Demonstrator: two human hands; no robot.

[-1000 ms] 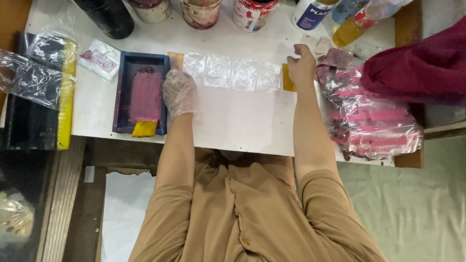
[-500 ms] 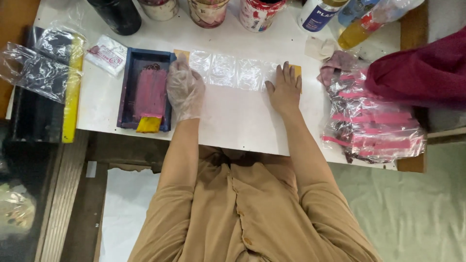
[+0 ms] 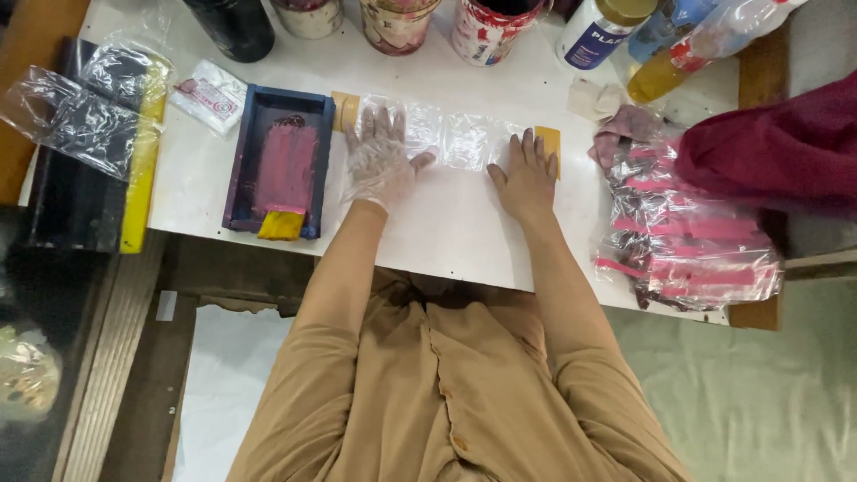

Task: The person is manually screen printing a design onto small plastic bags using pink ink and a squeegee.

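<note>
Pressing flat on a clear plastic strip (image 3: 464, 138) across the white table (image 3: 446, 232), fingers spread: gloved left hand (image 3: 379, 161) at its left end, bare right hand (image 3: 527, 174) at its right end, well apart, gripping nothing. Just left of the gloved hand, a blue tray (image 3: 278, 161) with pink paint; far right, a pink-streaked plastic pile (image 3: 683, 232); paint cans (image 3: 486, 27) along the far edge.
</note>
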